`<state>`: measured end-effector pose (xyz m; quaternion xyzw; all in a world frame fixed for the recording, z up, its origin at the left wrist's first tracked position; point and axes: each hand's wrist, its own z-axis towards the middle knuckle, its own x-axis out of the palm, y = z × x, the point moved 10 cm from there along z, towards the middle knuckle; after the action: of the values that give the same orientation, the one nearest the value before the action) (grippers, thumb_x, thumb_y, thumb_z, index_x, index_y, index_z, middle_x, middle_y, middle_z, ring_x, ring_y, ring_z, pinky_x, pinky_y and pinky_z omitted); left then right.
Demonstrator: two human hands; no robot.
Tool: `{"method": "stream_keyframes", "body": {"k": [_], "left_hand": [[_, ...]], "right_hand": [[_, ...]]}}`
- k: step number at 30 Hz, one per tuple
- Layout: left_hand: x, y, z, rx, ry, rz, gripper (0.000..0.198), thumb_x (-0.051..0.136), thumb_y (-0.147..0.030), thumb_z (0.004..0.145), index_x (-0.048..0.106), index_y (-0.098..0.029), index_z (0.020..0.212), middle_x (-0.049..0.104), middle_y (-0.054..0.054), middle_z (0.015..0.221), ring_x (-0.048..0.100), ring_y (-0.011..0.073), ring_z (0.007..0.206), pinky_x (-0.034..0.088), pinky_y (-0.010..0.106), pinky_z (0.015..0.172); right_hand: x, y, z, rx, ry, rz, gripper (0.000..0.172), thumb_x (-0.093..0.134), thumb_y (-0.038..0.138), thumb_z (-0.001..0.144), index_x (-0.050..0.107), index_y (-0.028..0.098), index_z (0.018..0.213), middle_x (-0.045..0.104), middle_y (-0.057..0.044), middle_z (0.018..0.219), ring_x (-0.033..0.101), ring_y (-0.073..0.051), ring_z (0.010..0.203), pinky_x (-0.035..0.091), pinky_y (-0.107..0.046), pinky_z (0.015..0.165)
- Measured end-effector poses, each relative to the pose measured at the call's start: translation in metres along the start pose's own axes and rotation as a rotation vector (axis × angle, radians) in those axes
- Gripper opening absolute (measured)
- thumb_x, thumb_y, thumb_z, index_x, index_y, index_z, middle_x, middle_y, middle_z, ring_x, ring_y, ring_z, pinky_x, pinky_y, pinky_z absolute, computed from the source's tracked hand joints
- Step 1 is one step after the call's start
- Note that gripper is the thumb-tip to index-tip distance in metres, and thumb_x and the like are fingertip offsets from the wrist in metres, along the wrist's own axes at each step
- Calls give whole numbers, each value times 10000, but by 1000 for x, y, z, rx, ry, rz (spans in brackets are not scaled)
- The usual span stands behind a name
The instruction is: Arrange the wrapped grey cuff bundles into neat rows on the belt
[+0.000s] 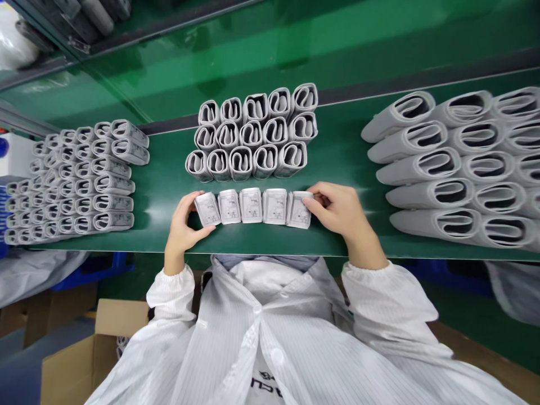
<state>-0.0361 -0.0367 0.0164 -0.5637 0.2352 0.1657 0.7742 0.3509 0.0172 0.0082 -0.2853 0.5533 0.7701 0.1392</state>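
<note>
Several folded grey cuffs with printed diagrams on their faces stand in a slightly curved row on the green belt (253,242). My left hand (183,222) grips the leftmost cuff (207,209) by its left end, with fingers above and thumb below. At the other end, my right hand (337,208) pinches the rightmost cuff (298,210) between its fingers and thumb. The middle cuff (251,205) stands between them, touching its neighbours. Just beyond the row lies a block of rolled cuffs (248,135), their open ends facing up.
Larger rolled grey cuffs (455,169) are stacked at the right, and a block of smaller ones (80,180) lies at the left. A raised green shelf (253,62) runs behind. Below the belt's near edge are an open cardboard box (109,337) and a blue crate (93,270).
</note>
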Motion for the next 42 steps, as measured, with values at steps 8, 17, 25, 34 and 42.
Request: {"method": "stream_keyframes", "body": {"k": [8, 17, 25, 34, 42], "left_hand": [[0, 0, 0, -7, 4, 1, 876, 939, -672, 941, 614, -282, 1654, 697, 201, 1613, 748, 392, 1481, 698, 524, 1146], [0, 0, 0, -15, 4, 14, 882, 920, -709, 942, 615, -282, 1651, 697, 201, 1610, 747, 398, 1481, 693, 536, 1154], [0, -2, 0, 7, 0, 2, 872, 926, -692, 947, 607, -293, 1654, 698, 195, 1606, 752, 389, 1473, 694, 533, 1151], [1, 1, 0, 3, -1, 4, 882, 924, -699, 943, 603, -291, 1656, 693, 200, 1604, 753, 391, 1467, 697, 545, 1145], [2, 3, -1, -11, 5, 15, 899, 914, -720, 942, 594, -280, 1658, 687, 207, 1607, 742, 393, 1484, 694, 540, 1156]], "right_hand": [[0, 0, 0, 5, 4, -4, 293, 690, 466, 1074, 663, 265, 862, 562, 16, 655, 510, -188, 573, 383, -373, 611], [-2, 3, 0, -39, -18, 6, 242, 715, 398, 1063, 670, 261, 870, 560, 26, 654, 519, -180, 575, 371, -364, 600], [-1, 0, 0, -5, -3, -3, 252, 709, 420, 1059, 671, 264, 864, 578, 16, 659, 531, -191, 585, 383, -371, 614], [-1, 1, 0, -6, -4, -6, 262, 696, 435, 1063, 672, 266, 864, 579, 14, 659, 524, -190, 577, 389, -368, 611], [0, -1, 0, 12, 9, -12, 319, 687, 492, 1082, 670, 268, 856, 586, 8, 661, 532, -196, 587, 395, -377, 619]]}}
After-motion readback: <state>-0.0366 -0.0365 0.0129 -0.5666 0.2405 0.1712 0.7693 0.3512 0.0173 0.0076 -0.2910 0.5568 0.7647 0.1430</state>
